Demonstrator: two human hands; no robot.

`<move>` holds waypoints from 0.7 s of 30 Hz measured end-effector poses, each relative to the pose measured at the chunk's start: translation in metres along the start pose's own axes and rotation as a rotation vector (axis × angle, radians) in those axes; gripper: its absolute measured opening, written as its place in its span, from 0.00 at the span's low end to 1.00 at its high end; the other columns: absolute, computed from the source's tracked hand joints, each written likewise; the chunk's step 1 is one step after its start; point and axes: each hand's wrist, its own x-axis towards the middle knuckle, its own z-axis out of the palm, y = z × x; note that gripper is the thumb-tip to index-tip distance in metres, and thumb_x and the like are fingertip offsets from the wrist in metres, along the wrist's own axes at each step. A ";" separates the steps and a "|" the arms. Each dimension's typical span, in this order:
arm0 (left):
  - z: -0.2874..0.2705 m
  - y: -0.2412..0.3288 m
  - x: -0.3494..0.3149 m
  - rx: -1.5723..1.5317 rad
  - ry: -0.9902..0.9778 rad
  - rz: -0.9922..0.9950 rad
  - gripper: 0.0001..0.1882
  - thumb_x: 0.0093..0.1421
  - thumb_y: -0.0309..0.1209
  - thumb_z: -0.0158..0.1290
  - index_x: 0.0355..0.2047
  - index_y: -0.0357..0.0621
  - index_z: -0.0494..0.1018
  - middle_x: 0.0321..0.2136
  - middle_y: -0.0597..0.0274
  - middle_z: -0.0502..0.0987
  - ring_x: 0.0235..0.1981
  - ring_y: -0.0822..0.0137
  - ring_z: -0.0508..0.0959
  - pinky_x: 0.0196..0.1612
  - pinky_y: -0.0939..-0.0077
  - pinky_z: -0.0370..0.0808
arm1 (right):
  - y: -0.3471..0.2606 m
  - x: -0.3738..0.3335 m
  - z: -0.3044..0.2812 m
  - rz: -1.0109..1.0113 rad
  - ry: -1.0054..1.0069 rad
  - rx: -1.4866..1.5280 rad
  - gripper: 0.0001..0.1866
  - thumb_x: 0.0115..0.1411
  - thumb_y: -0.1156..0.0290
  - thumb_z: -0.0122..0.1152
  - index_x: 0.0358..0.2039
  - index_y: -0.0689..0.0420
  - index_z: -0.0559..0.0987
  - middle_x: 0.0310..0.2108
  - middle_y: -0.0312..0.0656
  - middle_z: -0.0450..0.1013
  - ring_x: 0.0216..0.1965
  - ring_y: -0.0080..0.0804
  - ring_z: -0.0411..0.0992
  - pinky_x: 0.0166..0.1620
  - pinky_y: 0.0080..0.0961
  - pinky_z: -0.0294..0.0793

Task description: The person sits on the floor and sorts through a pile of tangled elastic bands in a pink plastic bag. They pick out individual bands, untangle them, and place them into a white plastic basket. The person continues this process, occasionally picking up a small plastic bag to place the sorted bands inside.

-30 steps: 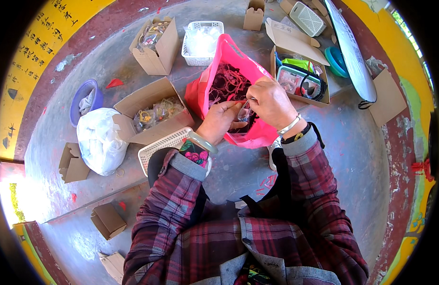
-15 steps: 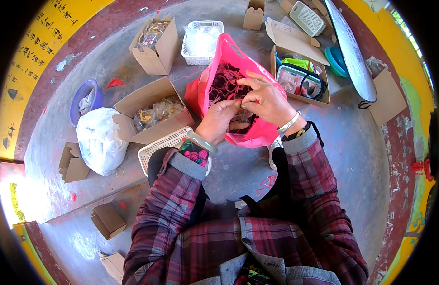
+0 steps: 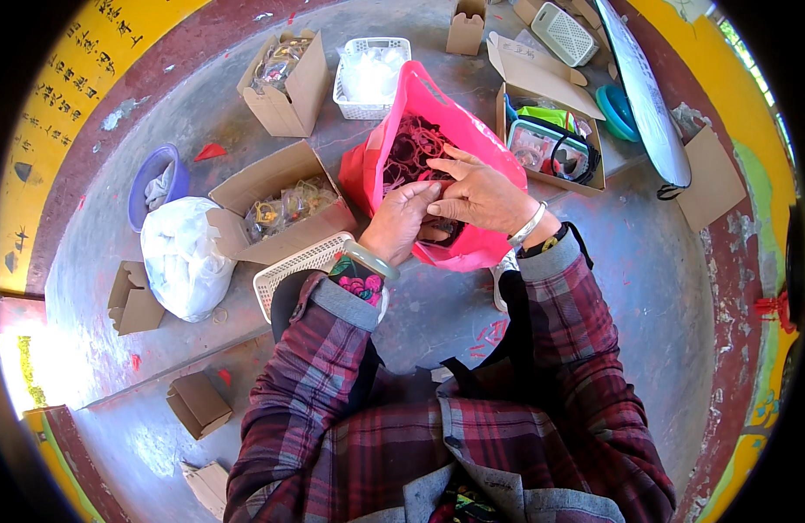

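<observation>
A bright pink bag stands open in front of me, filled with dark red looped cords. Over its near side, my left hand is closed, thumb pressed to its fingers; whatever it pinches is hidden or too small to name. My right hand reaches in from the right with fingers stretched and apart, its thumb close to the left fingertips. No object shows clearly in the right hand. The cords lie just beyond both hands.
Left of the bag are a cardboard box of small wrapped pieces, a white plastic bag and a purple basin. White baskets and another filled box stand beyond. An open carton sits to the right.
My right thumb and index finger have parted from their pinch at the left fingertips, and the right fingers have spread slightly leftward. My left hand has barely moved; the bag stays in place.
</observation>
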 end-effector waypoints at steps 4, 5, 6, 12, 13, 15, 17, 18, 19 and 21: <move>-0.004 0.002 0.001 -0.019 -0.016 -0.018 0.15 0.63 0.38 0.41 0.43 0.43 0.68 0.34 0.64 0.75 0.33 0.74 0.76 0.27 0.83 0.76 | 0.003 0.000 -0.004 0.130 0.103 0.177 0.17 0.55 0.55 0.55 0.28 0.56 0.80 0.47 0.55 0.67 0.54 0.51 0.60 0.55 0.36 0.59; -0.006 0.003 0.001 -0.028 -0.019 -0.024 0.15 0.63 0.38 0.41 0.45 0.43 0.67 0.36 0.63 0.75 0.36 0.73 0.76 0.28 0.83 0.76 | 0.002 0.000 -0.007 0.184 0.149 0.237 0.17 0.55 0.55 0.55 0.29 0.57 0.80 0.48 0.55 0.66 0.55 0.51 0.59 0.55 0.36 0.59; -0.006 0.003 0.000 -0.033 -0.009 -0.019 0.16 0.63 0.39 0.41 0.45 0.43 0.67 0.37 0.62 0.75 0.37 0.73 0.76 0.28 0.84 0.76 | 0.002 0.000 -0.011 0.211 0.157 0.242 0.17 0.56 0.56 0.54 0.29 0.58 0.80 0.50 0.57 0.64 0.56 0.51 0.57 0.54 0.36 0.59; -0.005 0.001 0.001 0.006 0.002 -0.016 0.16 0.64 0.39 0.40 0.45 0.42 0.67 0.38 0.60 0.75 0.39 0.71 0.76 0.31 0.83 0.76 | 0.004 -0.003 -0.015 0.134 0.137 0.066 0.16 0.54 0.56 0.56 0.28 0.57 0.81 0.49 0.57 0.65 0.55 0.54 0.59 0.53 0.36 0.61; -0.006 0.000 0.002 0.020 0.002 -0.018 0.16 0.64 0.39 0.40 0.45 0.42 0.67 0.37 0.60 0.75 0.39 0.71 0.76 0.31 0.83 0.76 | 0.004 -0.003 -0.014 0.129 0.133 0.062 0.16 0.54 0.56 0.57 0.28 0.57 0.81 0.49 0.57 0.65 0.55 0.54 0.59 0.53 0.37 0.62; -0.005 -0.001 0.003 0.036 0.001 -0.018 0.16 0.64 0.39 0.40 0.44 0.41 0.67 0.37 0.59 0.75 0.39 0.70 0.76 0.32 0.83 0.76 | 0.001 -0.002 -0.011 0.120 0.125 0.054 0.17 0.53 0.55 0.57 0.27 0.57 0.81 0.48 0.57 0.66 0.54 0.55 0.60 0.52 0.37 0.63; -0.003 -0.001 0.002 0.038 -0.005 -0.013 0.16 0.64 0.38 0.40 0.44 0.40 0.67 0.37 0.59 0.75 0.39 0.70 0.76 0.33 0.82 0.77 | 0.003 -0.002 -0.009 0.107 0.130 0.047 0.17 0.53 0.54 0.57 0.27 0.57 0.81 0.47 0.58 0.67 0.53 0.55 0.61 0.51 0.38 0.63; -0.002 -0.001 0.002 0.034 -0.005 -0.012 0.16 0.64 0.38 0.40 0.44 0.40 0.67 0.37 0.58 0.75 0.39 0.69 0.76 0.33 0.82 0.77 | 0.004 -0.002 -0.008 0.101 0.133 0.043 0.18 0.53 0.54 0.57 0.26 0.57 0.81 0.47 0.58 0.67 0.53 0.55 0.61 0.51 0.38 0.64; -0.001 -0.001 0.001 0.031 -0.002 -0.010 0.16 0.64 0.37 0.40 0.44 0.39 0.67 0.37 0.58 0.75 0.39 0.69 0.76 0.33 0.82 0.77 | 0.004 -0.001 -0.007 0.099 0.129 0.039 0.18 0.53 0.53 0.56 0.26 0.57 0.81 0.47 0.58 0.67 0.53 0.55 0.61 0.51 0.38 0.63; -0.002 -0.001 0.001 0.018 -0.003 -0.006 0.16 0.64 0.37 0.40 0.44 0.39 0.67 0.36 0.58 0.75 0.39 0.69 0.76 0.33 0.81 0.77 | 0.003 0.000 -0.006 0.093 0.119 0.029 0.20 0.54 0.52 0.55 0.25 0.57 0.81 0.47 0.58 0.67 0.53 0.55 0.60 0.52 0.37 0.63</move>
